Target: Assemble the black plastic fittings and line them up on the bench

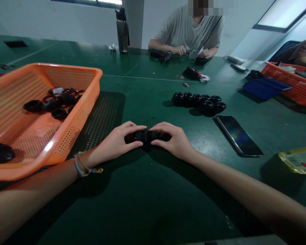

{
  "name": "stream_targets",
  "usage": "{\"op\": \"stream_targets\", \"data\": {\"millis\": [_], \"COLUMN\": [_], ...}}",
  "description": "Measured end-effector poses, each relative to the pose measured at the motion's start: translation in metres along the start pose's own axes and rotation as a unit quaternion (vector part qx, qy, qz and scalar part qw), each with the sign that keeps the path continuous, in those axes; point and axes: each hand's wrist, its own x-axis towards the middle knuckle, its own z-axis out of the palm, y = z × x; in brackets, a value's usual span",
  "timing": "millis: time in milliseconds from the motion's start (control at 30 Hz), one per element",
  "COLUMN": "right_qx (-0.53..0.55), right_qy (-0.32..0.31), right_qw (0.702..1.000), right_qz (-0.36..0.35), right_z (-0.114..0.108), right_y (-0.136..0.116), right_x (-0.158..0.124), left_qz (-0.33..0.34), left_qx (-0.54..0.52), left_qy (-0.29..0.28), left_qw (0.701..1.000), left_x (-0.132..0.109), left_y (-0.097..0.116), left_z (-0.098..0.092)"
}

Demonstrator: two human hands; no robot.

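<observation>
Both hands meet over the green table [153,190] around a black cylindrical part [145,134]. My left hand [118,139], with bracelets at its wrist, is closed on the part's left end, thumb on the near side and fingers on the far side. From the right, my right hand [177,140] pinches the other end the same way. Whether it is one piece or two pressed together, I cannot tell; the fingers hide much of it. Beyond my right hand, several black round parts [197,100] with ring-shaped tops stand grouped together.
An orange basket [98,76] holding loose black parts [51,102] stands at left. To the right lie a phone [238,135], a yellow-edged box [299,160], a blue tray [265,87] and another orange basket [283,86]. A person [188,34] sits opposite, near a bottle [122,34].
</observation>
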Motion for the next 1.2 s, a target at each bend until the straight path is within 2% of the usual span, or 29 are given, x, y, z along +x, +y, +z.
{"op": "stream_targets", "data": {"millis": [1200], "right_qx": [0.005], "right_qy": [-0.016], "right_qw": [1.000], "right_qz": [0.024], "right_z": [0.0005], "right_y": [0.0009], "right_x": [0.0009], "left_qz": [0.000], "left_qx": [0.003], "left_qy": [0.001], "left_qw": [1.000], "left_x": [0.0001], "left_y": [-0.0013], "left_z": [0.0011]}}
